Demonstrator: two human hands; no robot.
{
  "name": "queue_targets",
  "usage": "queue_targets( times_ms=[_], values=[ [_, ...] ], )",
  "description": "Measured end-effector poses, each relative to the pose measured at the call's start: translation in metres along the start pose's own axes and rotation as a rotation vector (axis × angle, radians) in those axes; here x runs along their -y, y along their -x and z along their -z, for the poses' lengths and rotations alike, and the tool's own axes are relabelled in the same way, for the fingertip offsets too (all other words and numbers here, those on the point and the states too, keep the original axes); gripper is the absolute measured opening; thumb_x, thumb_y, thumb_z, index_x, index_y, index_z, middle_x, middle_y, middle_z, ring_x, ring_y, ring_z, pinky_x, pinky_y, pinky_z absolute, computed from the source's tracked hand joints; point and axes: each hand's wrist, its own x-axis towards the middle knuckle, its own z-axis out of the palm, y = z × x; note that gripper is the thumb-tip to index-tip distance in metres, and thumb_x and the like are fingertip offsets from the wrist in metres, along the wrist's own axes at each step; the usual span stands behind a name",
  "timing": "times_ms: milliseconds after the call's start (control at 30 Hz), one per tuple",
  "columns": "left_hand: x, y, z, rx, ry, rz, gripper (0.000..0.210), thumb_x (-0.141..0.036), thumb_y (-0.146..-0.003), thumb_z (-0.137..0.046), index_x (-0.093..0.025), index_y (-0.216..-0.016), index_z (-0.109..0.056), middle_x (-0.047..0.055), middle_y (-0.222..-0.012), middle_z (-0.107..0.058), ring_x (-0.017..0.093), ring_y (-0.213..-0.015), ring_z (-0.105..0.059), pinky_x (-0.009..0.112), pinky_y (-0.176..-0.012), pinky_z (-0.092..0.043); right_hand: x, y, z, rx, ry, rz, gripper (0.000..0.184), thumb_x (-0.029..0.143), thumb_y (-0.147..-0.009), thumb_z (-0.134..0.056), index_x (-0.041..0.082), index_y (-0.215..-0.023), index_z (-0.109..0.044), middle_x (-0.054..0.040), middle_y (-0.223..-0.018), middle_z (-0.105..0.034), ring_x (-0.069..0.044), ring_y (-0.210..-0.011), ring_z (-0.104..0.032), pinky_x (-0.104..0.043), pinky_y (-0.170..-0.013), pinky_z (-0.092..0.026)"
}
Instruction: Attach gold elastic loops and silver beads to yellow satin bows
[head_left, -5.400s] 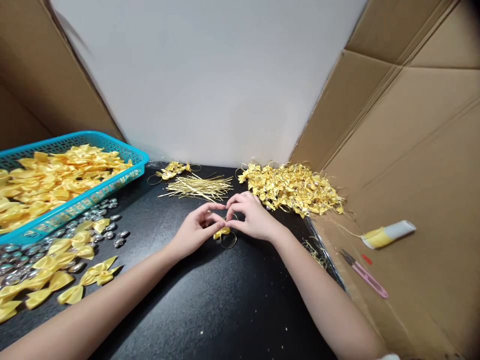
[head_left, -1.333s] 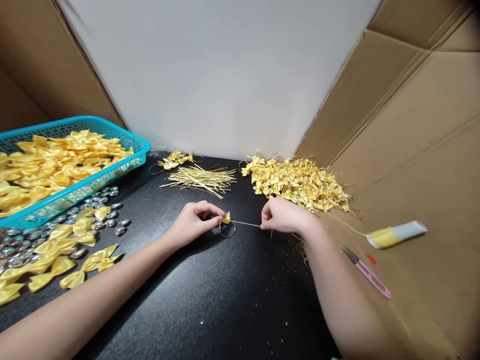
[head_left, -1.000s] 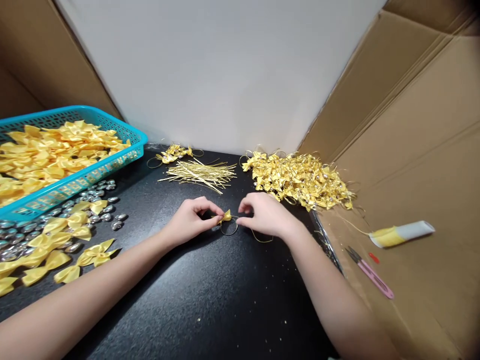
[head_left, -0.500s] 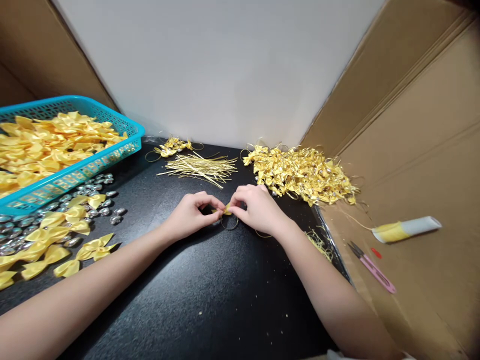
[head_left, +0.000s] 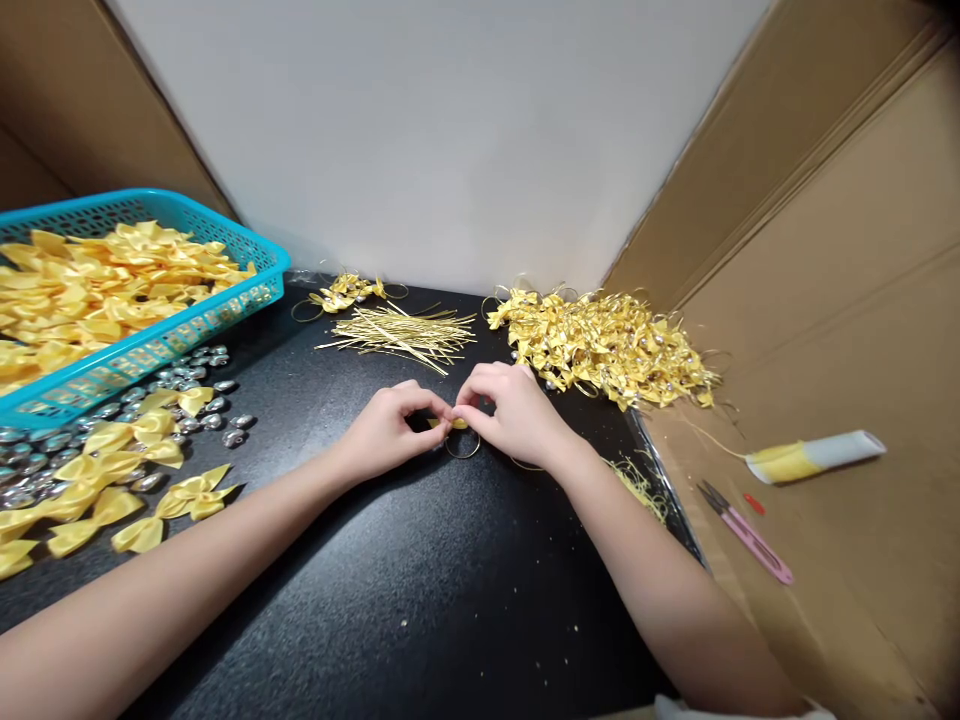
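Between my two hands, low over the black tabletop, is a small yellow ribbon bow (head_left: 459, 424), mostly covered by my fingers. A thin gold cord loop (head_left: 463, 457) hangs below it. My left hand (head_left: 397, 428) pinches the bow's left side with thumb and forefinger. My right hand (head_left: 506, 410) pinches the same bow from the right, its fingertips meeting those of the left. Just beyond my hands lies a bundle of gold cord pieces (head_left: 405, 335). Whether a bead is on the held bow is hidden.
At left, a blue basket (head_left: 281, 265) holds many yellow bows; silver beads (head_left: 234, 438) and loose bows (head_left: 191, 495) lie before it. Finished-looking looped bows (head_left: 600, 345) are heaped at back right. Pink thread snips (head_left: 750, 540), a thread spool (head_left: 814, 458) and cord scraps (head_left: 637, 488) lie right.
My right fingers have closed in over the bow, so less of it shows. The cord loop has shifted slightly right. Both hands stay in nearly the same place.
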Motion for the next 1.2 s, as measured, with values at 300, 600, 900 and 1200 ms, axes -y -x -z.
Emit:
queue_targets(
  times_ms=[300, 600, 900, 1200],
  values=[
    [-0.0007, -0.0011, 0.0003, 0.029, -0.047, -0.115, 0.009, -0.025, -0.08, -0.062, -0.019, -0.076, -0.067, 0.001, -0.077, -0.07, 0.017, -0.075, -0.056, 0.031, -0.073, -0.044, -0.0022, -0.0015, 0.0008, -0.006, -0.002, -0.014, 0.011, 0.019, -0.083, -0.065, 0.018, -0.072, -0.064, 0.0002, -0.083, -0.067, -0.016, -0.084, -0.057, -0.033, -0.08, -0.032],
    [-0.0012, -0.0002, 0.0028, 0.025, -0.095, -0.171, 0.013, -0.023, -0.08, -0.058, -0.019, -0.083, -0.069, 0.002, -0.081, -0.065, 0.019, -0.077, -0.053, 0.033, -0.075, -0.043, -0.0019, -0.001, 0.0012, 0.004, 0.002, -0.031, 0.011, 0.019, -0.083, -0.065, 0.019, -0.073, -0.065, 0.0001, -0.084, -0.068, -0.016, -0.085, -0.057, -0.034, -0.081, -0.032],
    [-0.0007, 0.0, 0.0036, -0.019, -0.055, -0.153, 0.015, -0.02, -0.078, -0.053, -0.018, -0.085, -0.066, 0.003, -0.084, -0.066, 0.02, -0.082, -0.056, 0.034, -0.077, -0.044, -0.002, -0.0006, 0.002, 0.005, 0.014, -0.028, 0.011, 0.022, -0.085, -0.066, 0.018, -0.075, -0.066, 0.0002, -0.084, -0.068, -0.016, -0.085, -0.057, -0.034, -0.081, -0.032],
    [-0.0021, -0.0015, -0.0002, -0.011, -0.03, -0.092, 0.02, -0.035, -0.085, -0.06, -0.019, -0.077, -0.068, 0.002, -0.077, -0.069, 0.018, -0.076, -0.058, 0.031, -0.073, -0.045, -0.0019, -0.0009, 0.0007, 0.016, 0.007, -0.035, 0.011, 0.021, -0.084, -0.065, 0.019, -0.073, -0.065, 0.0005, -0.084, -0.067, -0.016, -0.086, -0.057, -0.034, -0.081, -0.031]
  ],
)
